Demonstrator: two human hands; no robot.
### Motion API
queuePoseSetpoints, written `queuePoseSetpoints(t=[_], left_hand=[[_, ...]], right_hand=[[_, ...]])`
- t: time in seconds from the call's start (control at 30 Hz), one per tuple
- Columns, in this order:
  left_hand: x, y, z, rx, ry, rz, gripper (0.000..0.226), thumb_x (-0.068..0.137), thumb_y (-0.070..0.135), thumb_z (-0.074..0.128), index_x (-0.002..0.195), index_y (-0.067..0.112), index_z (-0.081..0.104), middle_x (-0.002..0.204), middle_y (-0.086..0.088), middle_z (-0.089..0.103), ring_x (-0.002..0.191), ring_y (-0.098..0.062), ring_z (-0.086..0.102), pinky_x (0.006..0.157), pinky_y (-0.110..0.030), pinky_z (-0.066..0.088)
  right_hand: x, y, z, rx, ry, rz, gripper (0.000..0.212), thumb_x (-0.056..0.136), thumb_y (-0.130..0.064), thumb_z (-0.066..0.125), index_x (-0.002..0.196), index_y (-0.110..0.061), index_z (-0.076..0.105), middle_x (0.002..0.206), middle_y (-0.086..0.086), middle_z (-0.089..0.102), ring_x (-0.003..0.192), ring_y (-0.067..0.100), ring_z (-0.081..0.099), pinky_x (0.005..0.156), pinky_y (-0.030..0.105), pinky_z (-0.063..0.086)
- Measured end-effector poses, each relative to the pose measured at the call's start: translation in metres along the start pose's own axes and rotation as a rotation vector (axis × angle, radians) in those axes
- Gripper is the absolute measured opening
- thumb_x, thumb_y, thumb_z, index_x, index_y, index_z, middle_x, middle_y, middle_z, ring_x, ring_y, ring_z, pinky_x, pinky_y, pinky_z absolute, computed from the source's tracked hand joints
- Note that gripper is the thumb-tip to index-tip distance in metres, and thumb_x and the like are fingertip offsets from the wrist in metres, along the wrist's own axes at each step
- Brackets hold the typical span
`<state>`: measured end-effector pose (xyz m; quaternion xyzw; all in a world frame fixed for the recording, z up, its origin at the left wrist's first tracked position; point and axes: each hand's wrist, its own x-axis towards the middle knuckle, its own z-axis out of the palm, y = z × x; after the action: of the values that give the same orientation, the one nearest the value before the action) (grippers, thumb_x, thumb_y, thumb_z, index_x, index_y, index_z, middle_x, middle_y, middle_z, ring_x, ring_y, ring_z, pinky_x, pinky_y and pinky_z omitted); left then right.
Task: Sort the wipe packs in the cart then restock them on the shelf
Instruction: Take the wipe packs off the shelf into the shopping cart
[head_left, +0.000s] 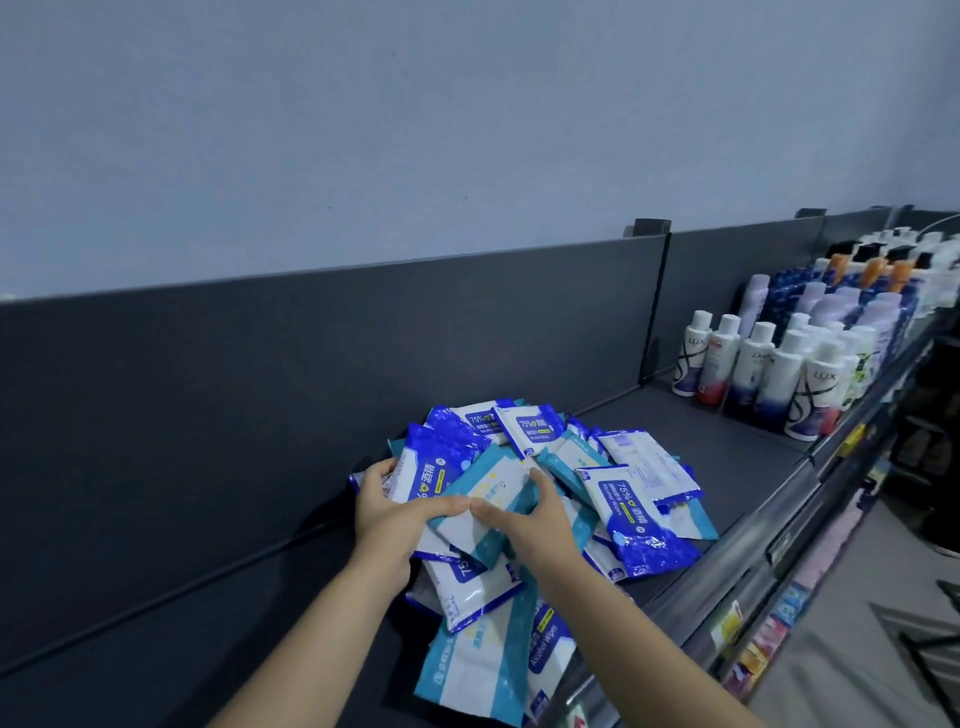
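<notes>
Where the dark shelf (727, 447) meets its back panel under a pale blue wall (415, 130), wipe packs (631, 512) lie in a loose heap, bottles (795, 374) further right. A teal pack (491, 493) tops the heap; left hand (387, 512) and right hand (530, 517) both grip its near edge, thumbs on top.

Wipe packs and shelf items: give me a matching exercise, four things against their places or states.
Things:
1. left hand
2. right hand
3. bottles
4. wipe packs

Places or states:
A. standing upright, far right on the shelf
B. lying in a loose, overlapping heap
C. at the heap's left edge, nearest the back panel
D. on a light blue pack, fingers spread

Pairs: 1-C, 2-D, 3-A, 4-B
</notes>
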<state>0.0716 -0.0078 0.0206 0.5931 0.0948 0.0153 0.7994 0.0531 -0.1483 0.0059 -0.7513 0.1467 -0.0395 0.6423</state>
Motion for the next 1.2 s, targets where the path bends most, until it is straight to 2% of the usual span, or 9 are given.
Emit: queuePoseSetpoints(t=[0.1, 0.17, 0.23, 0.33, 0.43, 0.57, 0.77, 0.93, 1.2], left_hand=[[-0.009, 0.007, -0.008, -0.049, -0.042, 0.069, 0.075, 0.046, -0.017, 0.083, 0.109, 0.013, 0.055, 0.092, -0.009, 0.072, 0.076, -0.026, 0.071, 0.060, -0.034, 0.056], [-0.016, 0.012, -0.016, -0.077, -0.061, 0.102, 0.072, 0.046, -0.016, 0.082, 0.108, 0.011, 0.057, 0.092, -0.009, 0.073, 0.078, -0.027, 0.071, 0.063, -0.036, 0.057], [-0.022, 0.018, -0.025, -0.092, -0.067, 0.132, 0.070, 0.047, -0.015, 0.082, 0.108, 0.009, 0.058, 0.095, -0.011, 0.073, 0.082, -0.031, 0.071, 0.067, -0.041, 0.058], [-0.031, 0.030, -0.034, -0.132, -0.089, 0.178, 0.069, 0.048, -0.015, 0.081, 0.109, 0.006, 0.058, 0.098, -0.013, 0.072, 0.085, -0.032, 0.070, 0.071, -0.044, 0.058], [-0.036, 0.044, -0.032, -0.160, -0.148, 0.201, 0.067, 0.050, -0.015, 0.079, 0.110, 0.005, 0.057, 0.097, -0.012, 0.072, 0.084, -0.029, 0.071, 0.070, -0.044, 0.059], [-0.036, 0.052, -0.014, -0.159, -0.231, 0.198, 0.070, 0.047, -0.014, 0.079, 0.111, 0.006, 0.057, 0.096, -0.011, 0.073, 0.081, -0.027, 0.071, 0.063, -0.038, 0.058], [-0.049, 0.036, 0.057, -0.161, -0.361, 0.124, 0.081, 0.040, -0.010, 0.083, 0.113, 0.009, 0.054, 0.098, -0.012, 0.072, 0.079, -0.025, 0.071, 0.065, -0.039, 0.058], [-0.081, 0.006, 0.162, -0.027, -0.593, 0.118, 0.103, 0.035, 0.002, 0.090, 0.125, 0.022, 0.045, 0.108, -0.006, 0.070, 0.093, -0.025, 0.070, 0.080, -0.045, 0.057], [-0.188, -0.128, 0.385, 0.214, -1.029, -0.035, 0.071, 0.049, -0.001, 0.089, 0.111, 0.010, 0.056, 0.099, -0.009, 0.073, 0.085, -0.025, 0.071, 0.067, -0.035, 0.058]], right_hand=[[-0.009, -0.005, 0.002, 0.315, -0.014, 0.007, 0.078, 0.082, -0.013, 0.071, 0.145, -0.028, 0.028, 0.129, -0.006, 0.048, 0.106, 0.016, 0.057, 0.074, 0.025, 0.051], [-0.015, -0.010, 0.006, 0.551, -0.051, 0.045, 0.077, 0.082, -0.001, 0.069, 0.141, -0.030, 0.030, 0.118, -0.005, 0.055, 0.092, 0.019, 0.065, 0.056, 0.026, 0.054], [-0.022, -0.014, 0.013, 0.699, -0.091, 0.089, 0.084, 0.079, 0.006, 0.069, 0.140, -0.034, 0.027, 0.113, 0.000, 0.061, 0.084, 0.023, 0.068, 0.050, 0.028, 0.054], [-0.032, -0.022, 0.022, 0.878, -0.162, 0.147, 0.097, 0.072, 0.005, 0.074, 0.143, -0.034, 0.021, 0.109, 0.011, 0.068, 0.083, 0.025, 0.070, 0.060, 0.034, 0.056], [-0.037, -0.028, 0.021, 0.899, -0.263, 0.121, 0.080, 0.067, -0.014, 0.080, 0.138, -0.010, 0.043, 0.115, 0.011, 0.069, 0.100, 0.026, 0.069, 0.075, 0.035, 0.058], [-0.040, -0.033, 0.007, 0.888, -0.292, 0.049, 0.052, 0.074, -0.019, 0.071, 0.124, -0.005, 0.061, 0.118, 0.013, 0.067, 0.112, 0.030, 0.062, 0.099, 0.043, 0.048], [-0.049, -0.034, -0.063, 0.895, -0.209, 0.007, 0.051, 0.075, -0.021, 0.068, 0.123, -0.004, 0.061, 0.120, 0.017, 0.065, 0.105, 0.032, 0.064, 0.090, 0.042, 0.053], [-0.065, -0.009, -0.168, 0.924, -0.108, -0.034, 0.041, 0.081, -0.022, 0.064, 0.121, -0.010, 0.062, 0.121, 0.017, 0.064, 0.107, 0.033, 0.063, 0.099, 0.049, 0.046], [-0.117, 0.097, -0.417, 0.950, 0.282, -0.013, 0.049, 0.078, -0.021, 0.067, 0.125, -0.008, 0.058, 0.120, 0.018, 0.064, 0.099, 0.033, 0.065, 0.088, 0.045, 0.054]])
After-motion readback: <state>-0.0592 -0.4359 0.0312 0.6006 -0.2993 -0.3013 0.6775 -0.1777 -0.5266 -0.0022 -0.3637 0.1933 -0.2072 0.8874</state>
